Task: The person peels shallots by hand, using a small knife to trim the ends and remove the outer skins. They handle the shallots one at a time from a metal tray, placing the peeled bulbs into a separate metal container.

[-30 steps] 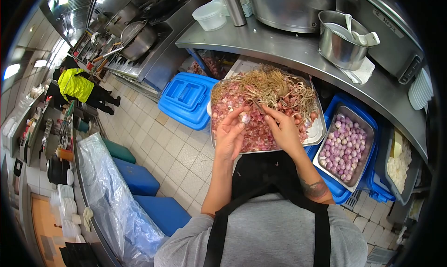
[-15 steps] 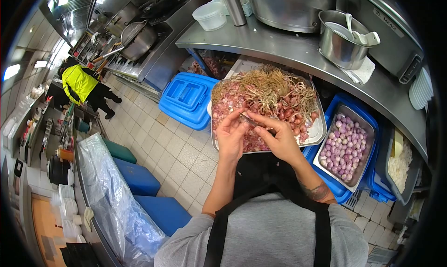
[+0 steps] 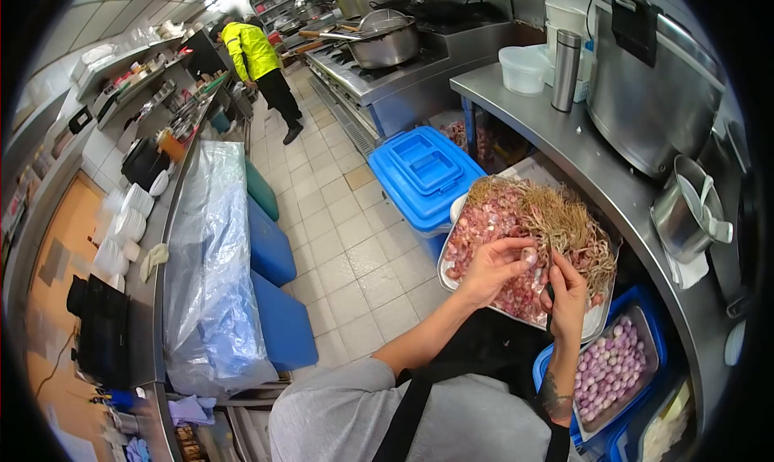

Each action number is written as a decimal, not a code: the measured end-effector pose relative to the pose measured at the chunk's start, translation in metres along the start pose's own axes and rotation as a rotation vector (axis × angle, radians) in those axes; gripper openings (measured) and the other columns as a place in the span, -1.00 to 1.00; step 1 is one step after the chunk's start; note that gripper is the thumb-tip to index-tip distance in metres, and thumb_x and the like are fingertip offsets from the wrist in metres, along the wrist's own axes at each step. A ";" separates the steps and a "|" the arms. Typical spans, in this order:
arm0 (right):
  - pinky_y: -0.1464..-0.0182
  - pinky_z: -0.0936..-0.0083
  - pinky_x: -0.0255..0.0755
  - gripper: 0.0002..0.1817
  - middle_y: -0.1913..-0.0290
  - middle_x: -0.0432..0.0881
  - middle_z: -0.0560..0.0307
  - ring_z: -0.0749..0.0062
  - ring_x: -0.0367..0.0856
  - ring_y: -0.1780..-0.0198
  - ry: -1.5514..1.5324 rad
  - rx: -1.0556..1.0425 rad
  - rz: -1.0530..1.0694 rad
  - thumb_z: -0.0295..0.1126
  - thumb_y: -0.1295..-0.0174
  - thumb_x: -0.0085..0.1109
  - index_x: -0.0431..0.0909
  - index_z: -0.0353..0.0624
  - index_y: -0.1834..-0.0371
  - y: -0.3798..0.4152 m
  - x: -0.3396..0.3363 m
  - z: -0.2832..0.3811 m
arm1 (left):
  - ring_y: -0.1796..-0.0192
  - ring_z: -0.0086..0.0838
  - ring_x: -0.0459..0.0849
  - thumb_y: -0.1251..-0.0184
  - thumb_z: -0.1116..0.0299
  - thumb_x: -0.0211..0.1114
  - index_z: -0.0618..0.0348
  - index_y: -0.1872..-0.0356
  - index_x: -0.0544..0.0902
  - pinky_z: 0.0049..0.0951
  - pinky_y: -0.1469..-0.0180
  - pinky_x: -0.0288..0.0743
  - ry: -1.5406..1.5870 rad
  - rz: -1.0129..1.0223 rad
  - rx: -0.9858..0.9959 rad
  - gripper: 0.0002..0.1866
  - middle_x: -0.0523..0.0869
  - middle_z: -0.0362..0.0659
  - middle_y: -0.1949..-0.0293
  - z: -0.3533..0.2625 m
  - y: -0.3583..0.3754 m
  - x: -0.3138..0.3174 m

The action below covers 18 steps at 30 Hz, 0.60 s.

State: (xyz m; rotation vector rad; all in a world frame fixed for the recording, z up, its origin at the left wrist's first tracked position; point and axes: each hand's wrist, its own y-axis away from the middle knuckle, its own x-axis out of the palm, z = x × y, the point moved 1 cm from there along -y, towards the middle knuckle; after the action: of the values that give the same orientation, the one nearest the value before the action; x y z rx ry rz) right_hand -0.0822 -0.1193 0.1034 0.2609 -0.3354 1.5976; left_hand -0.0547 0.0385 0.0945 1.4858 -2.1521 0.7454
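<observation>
Over a metal tray (image 3: pixel 595 326) of unpeeled shallots, dry roots and pinkish skins, both hands are raised close together. My left hand (image 3: pixel 501 270) pinches a small pale shallot (image 3: pixel 529 255) between its fingertips. Just to the right, my right hand (image 3: pixel 564 291) has its fingers closed round a small dark-handled knife (image 3: pixel 551 307), its blade hard to make out. The bundle of dry roots (image 3: pixel 564 220) lies behind the hands. Peeled purple shallots (image 3: pixel 610 373) fill a metal pan at the lower right, set in a blue container.
A blue lidded bin (image 3: pixel 427 172) stands left of the tray. A steel counter (image 3: pixel 516 99) curves behind, bearing a large pot (image 3: pixel 653 83) and a flask (image 3: pixel 567 71). A person in a yellow jacket (image 3: pixel 250 51) stands down the aisle. Plastic sheeting (image 3: pixel 214 260) covers things at left.
The view has swung left, so the tray appears further right. My hands have moved slightly apart, and the pale shallot now shows in my left fingertips.
</observation>
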 end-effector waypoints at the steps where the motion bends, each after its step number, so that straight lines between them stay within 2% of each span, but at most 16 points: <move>1: 0.66 0.79 0.07 -0.65 0.47 0.43 0.32 0.79 0.21 0.66 0.036 -0.035 -0.025 -0.48 -0.34 -0.03 0.44 -0.19 -0.19 -0.001 0.001 0.000 | 0.00 -0.49 0.58 -0.16 0.66 0.25 0.38 -0.08 0.48 -0.51 -0.09 0.47 -0.014 -0.002 0.010 -0.58 0.59 -0.10 0.01 0.000 -0.001 0.001; 5: 0.64 0.81 0.04 -0.64 0.48 0.40 0.39 0.80 0.20 0.65 0.158 -0.059 0.011 -0.49 -0.31 0.00 0.45 -0.19 -0.18 0.005 0.004 -0.004 | -0.06 -0.50 0.54 -0.13 0.67 0.27 0.38 -0.07 0.49 -0.52 -0.12 0.44 -0.065 -0.038 0.046 -0.58 0.56 -0.08 -0.05 0.002 -0.003 0.000; 9: 0.58 0.82 0.04 -0.58 0.48 0.42 0.43 0.83 0.19 0.60 0.295 -0.174 0.034 -0.54 -0.26 0.04 0.43 -0.16 -0.22 0.007 0.012 -0.003 | -0.07 -0.49 0.54 -0.13 0.67 0.27 0.38 -0.04 0.51 -0.52 -0.12 0.44 -0.075 -0.076 0.078 -0.61 0.56 -0.08 -0.05 0.001 -0.001 0.006; 11: 0.57 0.82 0.05 -0.56 0.47 0.43 0.42 0.84 0.20 0.58 0.264 -0.134 0.048 -0.54 -0.25 0.06 0.42 -0.15 -0.23 0.008 0.012 0.000 | -0.06 -0.49 0.54 -0.14 0.66 0.27 0.38 -0.04 0.51 -0.52 -0.11 0.45 -0.102 -0.080 0.120 -0.61 0.57 -0.08 -0.05 0.003 -0.001 0.006; 18: 0.65 0.82 0.05 -0.63 0.46 0.45 0.31 0.79 0.19 0.64 0.092 0.007 0.065 -0.49 -0.31 0.04 0.44 -0.16 -0.20 0.006 0.005 -0.004 | -0.04 -0.49 0.56 -0.15 0.65 0.27 0.38 -0.03 0.52 -0.52 -0.10 0.47 -0.087 -0.089 0.080 -0.63 0.58 -0.07 -0.03 0.009 0.001 0.000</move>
State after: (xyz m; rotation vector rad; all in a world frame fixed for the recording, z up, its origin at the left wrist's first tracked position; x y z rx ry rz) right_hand -0.0886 -0.1132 0.1018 0.1833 -0.2695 1.6691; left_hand -0.0560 0.0329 0.0877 1.6718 -2.1253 0.7562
